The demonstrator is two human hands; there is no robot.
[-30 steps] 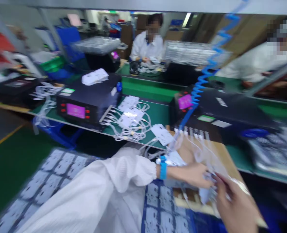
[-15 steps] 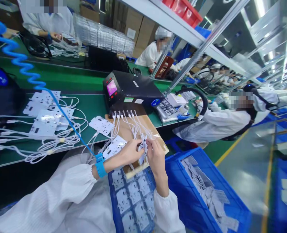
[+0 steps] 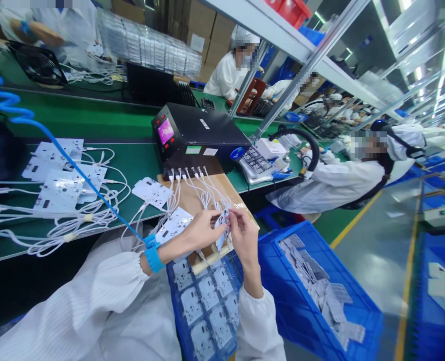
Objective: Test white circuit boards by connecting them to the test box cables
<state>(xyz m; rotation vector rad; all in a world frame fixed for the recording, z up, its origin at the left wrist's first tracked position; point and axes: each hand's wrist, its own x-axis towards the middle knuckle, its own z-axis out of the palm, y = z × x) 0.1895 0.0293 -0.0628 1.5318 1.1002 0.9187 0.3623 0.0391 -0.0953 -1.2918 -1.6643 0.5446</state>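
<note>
My left hand [image 3: 204, 226] grips a small white circuit board [image 3: 221, 231] on edge above the brown board. At the top edge of that circuit board, the fingertips of my right hand [image 3: 245, 234] are pinched together. A white cable [image 3: 222, 193] runs up to those fingertips, and its plug is mostly hidden by them. More white cables come from a black tester box [image 3: 203, 135] with a lit pink screen. Beneath my hands lies a brown board [image 3: 192, 193]. Another white circuit board [image 3: 175, 224] rests beside my left wrist.
A tray of circuit boards [image 3: 207, 296] sits below my hands. To the right stands a blue crate [image 3: 282, 281] holding white pieces. Wired boards [image 3: 58, 188] lie on the bench at left. A blue coiled cord [image 3: 56, 143] reaches my left wristband. Co-workers sit nearby.
The view has shifted slightly, so the bench things sit further left. Both hands stay together at the circuit board, which shows more of its face between them.
</note>
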